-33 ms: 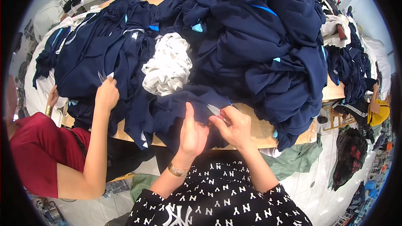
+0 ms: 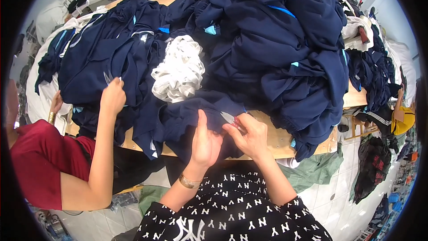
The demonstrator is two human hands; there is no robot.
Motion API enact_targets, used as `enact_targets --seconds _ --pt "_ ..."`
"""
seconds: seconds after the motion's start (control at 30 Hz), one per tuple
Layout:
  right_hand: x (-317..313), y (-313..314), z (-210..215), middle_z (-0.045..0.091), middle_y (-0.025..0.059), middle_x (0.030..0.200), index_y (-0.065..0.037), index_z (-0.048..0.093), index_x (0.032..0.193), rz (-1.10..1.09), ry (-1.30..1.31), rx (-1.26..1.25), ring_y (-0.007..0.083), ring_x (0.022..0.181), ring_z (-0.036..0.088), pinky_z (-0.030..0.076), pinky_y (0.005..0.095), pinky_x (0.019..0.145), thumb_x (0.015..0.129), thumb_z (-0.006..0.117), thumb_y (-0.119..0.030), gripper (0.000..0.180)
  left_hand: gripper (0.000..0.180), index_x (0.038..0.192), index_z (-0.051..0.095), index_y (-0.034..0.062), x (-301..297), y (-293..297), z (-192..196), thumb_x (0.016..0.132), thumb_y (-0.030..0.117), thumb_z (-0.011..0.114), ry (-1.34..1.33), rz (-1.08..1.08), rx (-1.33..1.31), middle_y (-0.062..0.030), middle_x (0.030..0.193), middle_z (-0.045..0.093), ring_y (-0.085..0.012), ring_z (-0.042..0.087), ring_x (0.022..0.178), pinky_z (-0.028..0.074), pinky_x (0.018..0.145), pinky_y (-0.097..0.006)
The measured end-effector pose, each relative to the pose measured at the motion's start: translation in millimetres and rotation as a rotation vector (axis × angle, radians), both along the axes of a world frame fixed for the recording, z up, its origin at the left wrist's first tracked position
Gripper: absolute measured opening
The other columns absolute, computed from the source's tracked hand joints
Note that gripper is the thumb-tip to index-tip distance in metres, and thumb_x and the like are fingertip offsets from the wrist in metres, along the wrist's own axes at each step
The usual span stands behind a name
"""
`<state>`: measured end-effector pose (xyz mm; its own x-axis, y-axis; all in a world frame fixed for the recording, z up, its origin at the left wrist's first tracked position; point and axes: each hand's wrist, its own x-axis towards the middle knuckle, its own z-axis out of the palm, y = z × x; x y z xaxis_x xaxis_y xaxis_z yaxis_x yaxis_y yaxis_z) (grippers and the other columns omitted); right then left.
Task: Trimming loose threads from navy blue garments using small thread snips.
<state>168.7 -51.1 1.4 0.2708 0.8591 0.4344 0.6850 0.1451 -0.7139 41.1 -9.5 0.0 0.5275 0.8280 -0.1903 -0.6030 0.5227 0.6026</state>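
In my right hand [image 2: 250, 135] is a small pair of thread snips [image 2: 229, 118] with pale metal blades and a red handle; the blades point up and left. My left hand [image 2: 207, 143] is close beside it, thumb raised and fingers curled in at the edge of a navy garment [image 2: 191, 109]. Part of that cloth hangs over the table edge under both hands. The curled fingertips are partly hidden. Just beyond the garment sits a heap of white fabric strip [image 2: 179, 69].
A large pile of navy garments [image 2: 276, 40] covers the wooden table [image 2: 278, 140] ahead and right. At left, a co-worker in a red top [image 2: 47, 165] holds metal snips [image 2: 107, 78] over more navy clothing. Green cloth [image 2: 318, 169] lies on the tiled floor. Farther right is a person in yellow [image 2: 402, 121].
The co-worker's hand at left has turned slightly, and its snips now show more of their blades. My own hands and the garment look the same.
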Motion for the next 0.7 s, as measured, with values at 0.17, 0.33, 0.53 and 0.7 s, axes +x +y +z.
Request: enact_targets --seconds 0.17,0.33,0.53,0.7 --pt "3 1 3 0.054 0.0077 0.061 -0.004 0.054 0.069 0.015 -0.027 -0.002 0.0256 0.048 0.053 0.039 0.0331 0.044 0.075 0.072 -0.033 0.034 0.053 0.123 0.047 0.0062 0 -1 4 0.098 0.047 0.026 0.015 -0.005 0.017 -0.007 0.118 0.055 -0.0194 0.052 0.109 0.038 0.096 -0.037" --pt "3 1 4 0.052 0.0082 0.06 -0.004 0.053 0.068 0.054 -0.073 0.009 0.0264 0.048 0.053 0.039 0.034 0.045 0.075 0.072 -0.032 0.034 0.053 0.123 0.047 0.0057 -3 -3 -3 0.098 0.047 0.026 -0.005 -0.002 0.019 -0.0072 0.12 0.054 -0.0196 0.051 0.111 0.037 0.097 -0.037" --pt "0 -2 3 0.052 0.0099 0.059 -0.002 0.053 0.07 -0.012 0.197 -0.04 0.0248 0.047 0.05 0.039 0.0324 0.046 0.078 0.071 -0.028 0.032 0.059 0.13 0.042 0.0048 -5 -1 4 0.097 0.05 0.021 0.018 -0.059 0.007 -0.0096 0.126 0.051 -0.0218 0.05 0.115 0.038 0.098 -0.039" --pt "3 -8 -14 0.044 -0.0032 0.066 -0.005 0.045 0.086 0.028 0.682 0.003 0.0079 0.053 0.04 0.034 0.0203 0.05 0.093 0.053 -0.018 0.016 0.066 0.135 0.034 0.0045 -8 6 13 0.095 0.054 0.019 -0.118 -0.104 -0.09 -0.0131 0.131 0.047 -0.0276 0.046 0.121 0.036 0.102 -0.049"
